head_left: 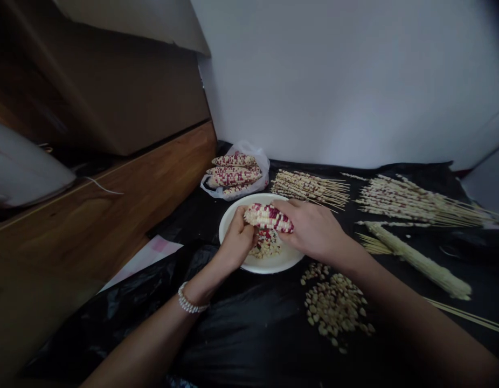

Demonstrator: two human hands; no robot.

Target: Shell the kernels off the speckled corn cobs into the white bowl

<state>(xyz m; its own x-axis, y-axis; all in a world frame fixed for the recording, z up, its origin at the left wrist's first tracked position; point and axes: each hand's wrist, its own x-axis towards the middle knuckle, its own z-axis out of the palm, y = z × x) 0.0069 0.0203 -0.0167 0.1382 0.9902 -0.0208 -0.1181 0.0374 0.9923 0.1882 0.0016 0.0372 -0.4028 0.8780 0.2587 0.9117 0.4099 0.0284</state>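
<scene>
A corn cob with white and dark red kernels (269, 216) lies across between my two hands, above a white bowl (284, 263). Its left end is gripped by my left hand (238, 237), with a beaded bracelet on the wrist. My right hand (310, 226) is wrapped round the cob's right end. Loose kernels (265, 247) in white, yellow and red lie in the bowl beneath the cob. Just right of the bowl, a pile of kernels (334, 304) rests on the black plastic sheet (249, 323).
Behind the bowl is a plastic bag (262, 157) of whole cobs (235, 175). Skewers threaded with kernels (306, 188) lie in bundles at the right (403, 199), near a bare cob (423, 261) and thin sticks (468, 317). A wooden board (152, 172) borders the left.
</scene>
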